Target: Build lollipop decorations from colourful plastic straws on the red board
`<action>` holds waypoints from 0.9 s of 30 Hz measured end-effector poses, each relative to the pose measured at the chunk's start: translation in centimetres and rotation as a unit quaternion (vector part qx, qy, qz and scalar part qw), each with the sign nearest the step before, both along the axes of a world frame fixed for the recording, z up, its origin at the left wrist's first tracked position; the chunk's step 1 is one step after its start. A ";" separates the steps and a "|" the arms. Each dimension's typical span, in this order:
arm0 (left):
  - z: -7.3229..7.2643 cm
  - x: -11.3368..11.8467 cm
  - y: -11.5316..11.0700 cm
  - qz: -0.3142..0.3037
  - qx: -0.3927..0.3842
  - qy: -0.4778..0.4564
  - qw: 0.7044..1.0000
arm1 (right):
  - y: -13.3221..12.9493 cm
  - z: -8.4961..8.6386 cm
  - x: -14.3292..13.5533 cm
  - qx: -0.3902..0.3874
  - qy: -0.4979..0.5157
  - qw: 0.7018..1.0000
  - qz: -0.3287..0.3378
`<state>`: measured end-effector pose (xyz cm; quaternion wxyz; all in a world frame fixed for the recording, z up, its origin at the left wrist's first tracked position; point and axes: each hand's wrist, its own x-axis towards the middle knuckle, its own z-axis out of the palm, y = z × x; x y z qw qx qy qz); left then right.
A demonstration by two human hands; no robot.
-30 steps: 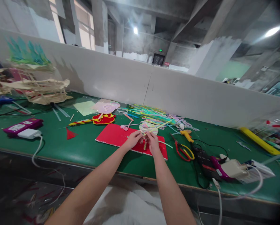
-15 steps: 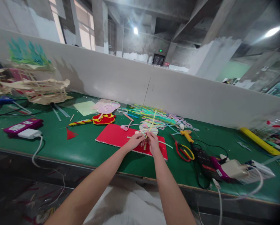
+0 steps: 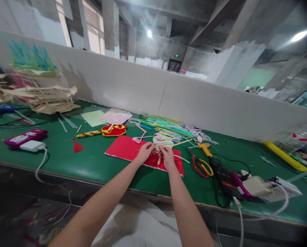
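Both my hands work close together over a red board (image 3: 122,147). Between finger and thumb, my right hand (image 3: 168,157) pinches a yellow pipe cleaner (image 3: 182,142), whose free end sticks out to the right. My left hand (image 3: 144,153) is closed in a pinch just to the left; what its fingertips grip is too small to make out. A small yellowish craft piece (image 3: 158,160) shows below and between the fingers, partly hidden. Just beyond the hands lies a pale round piece (image 3: 163,140). A pink bent stem with a curl (image 3: 137,140) rests at the board's back edge.
Loose pipe cleaners (image 3: 168,126) are heaped behind the board. On the right lie red-and-yellow-handled scissors (image 3: 203,168), a yellow glue gun (image 3: 205,149) and a power strip (image 3: 225,180) with cables. A red-and-yellow ornament (image 3: 114,130) and purple box (image 3: 27,139) are left.
The yellow pipe cleaner has swung from pointing up to pointing right. My left hand has drawn slightly away from the right, widening the gap between them.
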<state>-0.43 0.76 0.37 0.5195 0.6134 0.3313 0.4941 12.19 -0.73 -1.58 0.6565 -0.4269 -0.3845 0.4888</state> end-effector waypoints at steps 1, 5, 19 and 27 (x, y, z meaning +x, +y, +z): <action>0.0 0.0 0.0 0.000 0.005 0.005 1.000 | 0.0 0.0 0.0 0.000 0.000 1.000 0.000; 0.1 0.0 -0.2 -0.029 0.025 0.037 0.999 | -0.1 0.3 0.0 -0.007 -0.011 1.000 0.007; 0.2 0.0 -0.6 -0.125 0.035 0.075 0.989 | -0.1 0.2 0.1 0.006 -0.023 1.000 0.008; -0.1 0.2 -0.7 -0.144 0.007 0.052 0.988 | 0.0 0.2 0.1 0.005 -0.006 1.000 -0.003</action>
